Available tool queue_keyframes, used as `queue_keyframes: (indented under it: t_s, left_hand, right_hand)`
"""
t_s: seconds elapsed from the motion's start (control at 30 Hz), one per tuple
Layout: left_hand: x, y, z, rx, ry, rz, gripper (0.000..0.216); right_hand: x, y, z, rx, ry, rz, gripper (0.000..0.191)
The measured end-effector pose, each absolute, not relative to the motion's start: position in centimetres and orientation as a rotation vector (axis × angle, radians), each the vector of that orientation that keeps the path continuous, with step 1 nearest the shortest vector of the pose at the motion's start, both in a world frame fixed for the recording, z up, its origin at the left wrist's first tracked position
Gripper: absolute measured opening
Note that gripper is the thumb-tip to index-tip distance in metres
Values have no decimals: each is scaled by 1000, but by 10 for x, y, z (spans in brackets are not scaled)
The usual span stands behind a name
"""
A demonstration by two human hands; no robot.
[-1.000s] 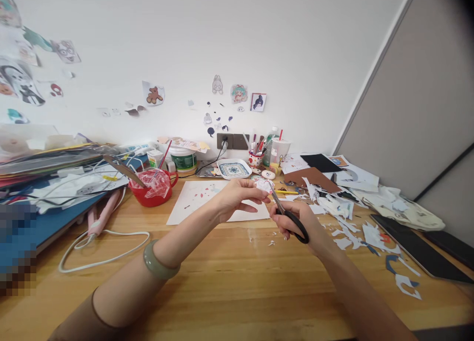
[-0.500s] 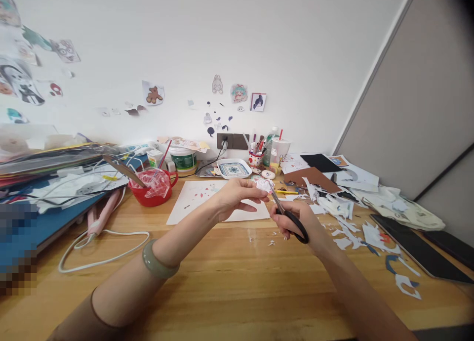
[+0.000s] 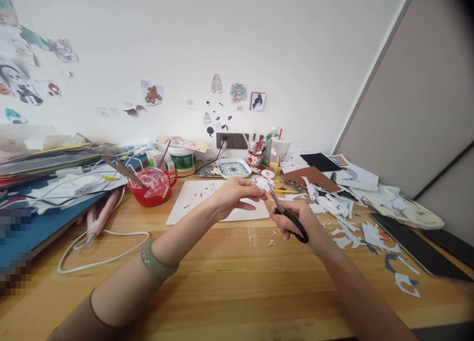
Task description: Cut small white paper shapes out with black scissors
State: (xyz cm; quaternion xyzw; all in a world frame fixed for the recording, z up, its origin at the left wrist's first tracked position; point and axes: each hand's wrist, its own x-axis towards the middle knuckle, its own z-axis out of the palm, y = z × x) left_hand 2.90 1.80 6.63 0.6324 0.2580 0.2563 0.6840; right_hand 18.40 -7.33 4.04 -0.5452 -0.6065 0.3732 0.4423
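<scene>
My left hand (image 3: 236, 196) is raised over the wooden desk (image 3: 222, 281), pinching a small white paper cut-out (image 3: 264, 184) between thumb and fingers. A pale green bangle (image 3: 157, 260) sits on that wrist. My right hand (image 3: 296, 221) grips black-handled scissors (image 3: 287, 212), fingers through the loops. The blades point up and left and meet the edge of the cut-out. Tiny paper snippets (image 3: 270, 241) lie on the desk under both hands.
A white sheet (image 3: 207, 202) lies behind my hands, a red bowl (image 3: 151, 189) to its left. Paper scraps (image 3: 351, 222) litter the right side beside a dark tablet (image 3: 418, 249). A white cable (image 3: 99, 247), stacked folders (image 3: 48, 183), a pen cup (image 3: 255, 157) and wall stickers surround.
Almost nothing differs. Both hands stay in place with the cut-out and scissors; the view has shifted slightly.
</scene>
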Motion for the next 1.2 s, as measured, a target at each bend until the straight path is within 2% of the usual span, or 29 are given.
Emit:
queue_keyframes:
  t_s: [0.77, 1.2]
  left_hand:
    - [27, 20, 68, 1386, 578, 608, 24]
    - [33, 11, 65, 1424, 528, 591, 23]
  right_hand:
    - [184, -77, 46, -1380, -1543, 967, 9]
    - [183, -74, 41, -1368, -1519, 886, 9]
